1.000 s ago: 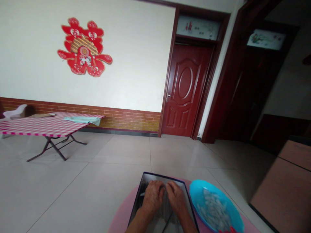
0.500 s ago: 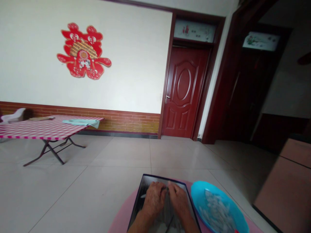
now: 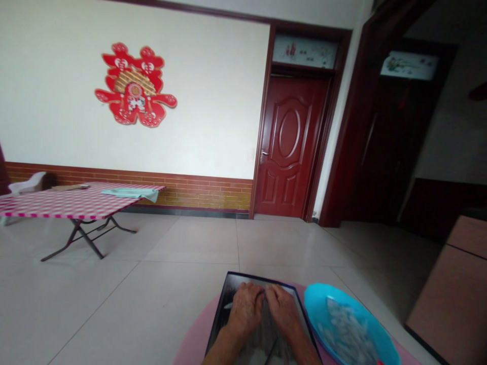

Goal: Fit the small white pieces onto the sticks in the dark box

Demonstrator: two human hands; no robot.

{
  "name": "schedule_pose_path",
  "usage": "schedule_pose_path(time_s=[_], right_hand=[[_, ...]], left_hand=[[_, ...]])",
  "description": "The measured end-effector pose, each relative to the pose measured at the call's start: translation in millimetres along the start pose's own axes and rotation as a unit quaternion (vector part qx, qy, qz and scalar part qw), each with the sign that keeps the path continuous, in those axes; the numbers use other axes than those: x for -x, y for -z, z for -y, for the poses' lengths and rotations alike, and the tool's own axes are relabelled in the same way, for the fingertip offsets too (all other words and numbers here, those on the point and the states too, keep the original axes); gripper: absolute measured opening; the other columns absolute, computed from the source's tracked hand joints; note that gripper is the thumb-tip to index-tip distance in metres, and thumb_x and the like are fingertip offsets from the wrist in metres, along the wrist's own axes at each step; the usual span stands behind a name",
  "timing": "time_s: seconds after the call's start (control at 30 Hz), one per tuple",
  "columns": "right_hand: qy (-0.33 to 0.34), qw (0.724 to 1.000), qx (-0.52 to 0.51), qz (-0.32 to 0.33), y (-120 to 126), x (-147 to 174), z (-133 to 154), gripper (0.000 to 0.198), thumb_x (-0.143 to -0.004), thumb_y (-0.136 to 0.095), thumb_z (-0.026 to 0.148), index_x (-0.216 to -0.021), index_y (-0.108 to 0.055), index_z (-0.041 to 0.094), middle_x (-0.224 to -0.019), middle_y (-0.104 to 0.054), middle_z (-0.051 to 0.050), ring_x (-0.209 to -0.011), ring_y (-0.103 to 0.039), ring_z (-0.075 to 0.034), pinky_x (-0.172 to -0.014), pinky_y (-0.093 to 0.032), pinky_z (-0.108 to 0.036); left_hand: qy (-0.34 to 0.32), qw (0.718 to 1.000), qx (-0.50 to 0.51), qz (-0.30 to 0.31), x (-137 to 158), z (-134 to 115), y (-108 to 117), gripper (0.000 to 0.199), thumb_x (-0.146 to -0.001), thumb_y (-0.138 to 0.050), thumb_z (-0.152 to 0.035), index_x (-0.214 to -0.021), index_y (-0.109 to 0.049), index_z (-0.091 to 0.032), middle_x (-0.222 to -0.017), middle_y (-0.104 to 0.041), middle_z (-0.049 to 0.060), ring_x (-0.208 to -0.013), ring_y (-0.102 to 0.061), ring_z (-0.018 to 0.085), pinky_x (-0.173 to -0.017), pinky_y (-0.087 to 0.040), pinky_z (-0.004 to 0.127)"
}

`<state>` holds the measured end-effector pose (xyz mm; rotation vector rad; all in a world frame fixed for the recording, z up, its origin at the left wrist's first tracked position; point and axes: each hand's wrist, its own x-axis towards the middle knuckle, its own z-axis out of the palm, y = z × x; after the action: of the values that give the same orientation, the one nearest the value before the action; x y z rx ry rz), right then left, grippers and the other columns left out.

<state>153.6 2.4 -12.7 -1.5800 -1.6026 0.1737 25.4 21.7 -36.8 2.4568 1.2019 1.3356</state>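
My left hand (image 3: pixel 246 310) and my right hand (image 3: pixel 282 308) work close together over a shallow dark-rimmed tray (image 3: pixel 217 318). Both have curled fingers, with the fingertips nearly meeting near the tray's far end. Whatever they pinch is too small and blurred to name. Between my wrists, thin greyish strips (image 3: pixel 262 332) lie lengthwise in the tray, along with a dark slender stick (image 3: pixel 271 351). A small pale piece (image 3: pixel 228 305) rests left of my left hand. To the right stands a blue basin (image 3: pixel 316 293) containing many pale, slim pieces (image 3: pixel 348 327).
Tray and basin stand on a round pink surface (image 3: pixel 196 332). A folding table (image 3: pixel 76 203) with a checked cover and a light green cloth (image 3: pixel 131 193) is at the left. A brownish cabinet (image 3: pixel 449 299) stands right. Beyond the tiled floor is a red door (image 3: pixel 289 147).
The whole view has shifted slightly, so everything sits a little further right. Both hands stay curled together over the tray, with only slight finger movement.
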Motion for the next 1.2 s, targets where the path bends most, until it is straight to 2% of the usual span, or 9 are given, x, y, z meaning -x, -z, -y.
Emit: schedule_pose_path(time_s=[0.23, 0.5, 0.67, 0.87, 1.0, 1.07, 1.13, 1.2], right_hand=[[-0.007, 1.0, 0.019, 0.008, 2, 0, 1, 0.037, -0.083, -0.034, 0.034, -0.056, -0.056, 0.024, -0.066, -0.069, -0.007, -0.063, -0.06, -0.019, -0.063, -0.041, -0.03], [-0.025, 0.998, 0.052, 0.008, 0, 0, 0, 0.039, -0.085, -0.033, 0.033, -0.058, -0.059, 0.024, -0.066, -0.07, -0.007, -0.063, -0.062, -0.019, -0.061, -0.04, -0.029], [-0.02, 0.997, 0.078, -0.013, -1, 0, -5, 0.038, -0.087, -0.033, 0.03, -0.064, -0.062, 0.022, -0.074, -0.073, -0.009, -0.069, -0.065, -0.02, -0.064, -0.041, -0.029], [-0.014, 0.994, 0.1, -0.035, -2, -1, -8, 0.037, -0.088, -0.037, 0.031, -0.064, -0.064, 0.022, -0.072, -0.073, -0.009, -0.066, -0.064, -0.019, -0.064, -0.04, -0.029], [-0.022, 0.99, 0.106, -0.087, -3, 0, -4, 0.039, -0.088, -0.038, 0.031, -0.06, -0.062, 0.021, -0.068, -0.071, -0.009, -0.063, -0.062, -0.018, -0.061, -0.038, -0.028], [-0.018, 0.988, 0.102, -0.116, -3, 0, -3, 0.038, -0.087, -0.037, 0.029, -0.06, -0.062, 0.02, -0.068, -0.071, -0.01, -0.064, -0.062, -0.017, -0.062, -0.038, -0.027], [-0.016, 0.986, 0.088, -0.143, -3, -1, -2, 0.037, -0.086, -0.038, 0.028, -0.059, -0.061, 0.02, -0.068, -0.07, -0.009, -0.065, -0.062, -0.017, -0.063, -0.038, -0.026], [-0.023, 0.983, 0.077, -0.167, -2, -2, -3, 0.036, -0.085, -0.038, 0.028, -0.058, -0.06, 0.021, -0.066, -0.069, -0.008, -0.065, -0.061, -0.017, -0.063, -0.038, -0.026]], left_hand=[[-0.009, 1.0, 0.007, 0.007, -1, -3, 5, 0.026, -0.085, -0.044, -0.015, -0.088, -0.069, -0.019, -0.078, -0.07, 0.007, -0.076, -0.063, 0.023, -0.078, -0.048, 0.039], [0.008, 0.999, 0.021, 0.032, -5, -7, 10, 0.025, -0.083, -0.047, -0.014, -0.088, -0.071, -0.019, -0.08, -0.071, 0.006, -0.077, -0.064, 0.023, -0.081, -0.048, 0.04], [0.004, 1.0, -0.015, 0.005, -2, -7, 8, 0.026, -0.086, -0.046, -0.018, -0.097, -0.069, -0.017, -0.086, -0.07, 0.009, -0.081, -0.063, 0.025, -0.082, -0.05, 0.042], [-0.008, 0.998, -0.038, 0.051, -4, -9, 15, 0.029, -0.085, -0.045, -0.014, -0.1, -0.069, -0.018, -0.086, -0.069, 0.009, -0.081, -0.063, 0.024, -0.08, -0.05, 0.039], [-0.004, 0.995, -0.061, 0.083, -5, -12, 21, 0.032, -0.085, -0.046, -0.013, -0.107, -0.067, -0.021, -0.087, -0.068, 0.006, -0.084, -0.062, 0.022, -0.079, -0.049, 0.035], [0.006, 0.992, -0.087, 0.095, -6, -13, 23, 0.029, -0.088, -0.045, -0.014, -0.102, -0.069, -0.021, -0.085, -0.068, 0.006, -0.082, -0.062, 0.022, -0.076, -0.049, 0.032], [0.004, 0.991, -0.117, 0.064, -8, -14, 25, 0.027, -0.089, -0.045, -0.015, -0.099, -0.07, -0.02, -0.086, -0.068, 0.007, -0.082, -0.061, 0.022, -0.077, -0.048, 0.033], [-0.008, 0.992, -0.128, -0.009, -10, -16, 26, 0.027, -0.09, -0.045, -0.017, -0.104, -0.068, -0.018, -0.094, -0.067, 0.01, -0.087, -0.06, 0.023, -0.081, -0.047, 0.036]])
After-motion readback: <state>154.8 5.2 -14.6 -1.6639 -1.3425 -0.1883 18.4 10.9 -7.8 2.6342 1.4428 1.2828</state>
